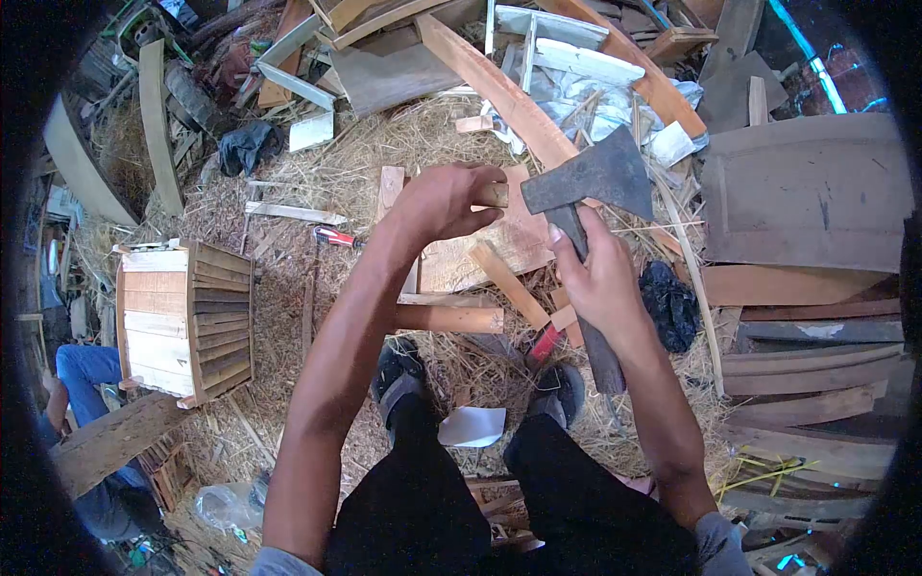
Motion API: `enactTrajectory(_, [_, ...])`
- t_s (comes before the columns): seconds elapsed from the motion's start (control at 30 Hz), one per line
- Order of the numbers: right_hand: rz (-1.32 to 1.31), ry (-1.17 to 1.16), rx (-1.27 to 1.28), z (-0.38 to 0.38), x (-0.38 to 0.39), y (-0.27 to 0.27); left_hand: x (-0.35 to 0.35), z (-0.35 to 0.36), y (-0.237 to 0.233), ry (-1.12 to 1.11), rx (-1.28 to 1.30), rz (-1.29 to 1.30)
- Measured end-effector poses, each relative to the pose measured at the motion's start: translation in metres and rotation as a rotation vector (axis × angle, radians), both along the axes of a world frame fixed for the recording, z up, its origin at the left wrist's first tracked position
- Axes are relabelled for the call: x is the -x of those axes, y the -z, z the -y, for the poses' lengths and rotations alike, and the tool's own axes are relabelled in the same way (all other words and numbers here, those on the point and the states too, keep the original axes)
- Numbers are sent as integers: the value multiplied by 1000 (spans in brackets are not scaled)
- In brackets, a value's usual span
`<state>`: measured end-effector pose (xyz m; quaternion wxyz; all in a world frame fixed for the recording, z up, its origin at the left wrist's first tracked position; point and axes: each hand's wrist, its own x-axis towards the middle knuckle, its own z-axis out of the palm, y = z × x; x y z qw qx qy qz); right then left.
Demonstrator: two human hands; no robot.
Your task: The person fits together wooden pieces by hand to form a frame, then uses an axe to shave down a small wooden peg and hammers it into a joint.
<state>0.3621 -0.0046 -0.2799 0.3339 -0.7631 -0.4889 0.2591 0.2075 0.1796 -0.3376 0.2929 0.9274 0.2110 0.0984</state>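
Note:
My right hand [602, 274] is wrapped round the dark handle of a hatchet [600, 178], close below its wide grey head, with the blade edge facing right. My left hand [451, 204] pinches a small wooden block [493, 195], held a little left of the hatchet head. Beneath both hands lies a broad flat wooden board [451, 269] on the ground. A narrow wooden strip [509, 285] leans across it, and a thicker wood piece [451, 319] lies in front. Between my feet and these pieces is a tool with a red handle [544, 344], partly hidden.
A slatted wooden crate [182, 322] stands at left, beside another person's blue-clad leg [88, 374]. A red-handled screwdriver [333, 236] lies on the straw. Boards [807, 192] are stacked at right. A long plank [499, 86] and white wooden frames [576, 58] lie ahead.

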Motion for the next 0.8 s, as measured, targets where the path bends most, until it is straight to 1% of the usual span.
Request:
enactTrajectory(0.1, [25,-16,-19,-3,3,-1,-3,-1,3,-8,1,-37])
enactTrajectory(0.17, [36,-36,-66,-4,5,0,-2,-1,4,-13,30,-22])
enactTrajectory(0.27, [5,-31,-34,-9,6,-3,-2,-2,9,-20,28,24])
enactTrajectory(0.47, [57,-77,-157,-13,3,9,-1,-2,10,-33,54,78])
enactTrajectory(0.6, [-81,-90,-64,-13,7,8,-1,-2,5,-19,99,48])
enactTrajectory(0.67, [-78,-105,-80,-13,9,8,-1,-3,5,-12,109,26])
enactTrajectory(0.8, [18,-111,-110,-14,10,7,-2,-4,10,-32,88,40])
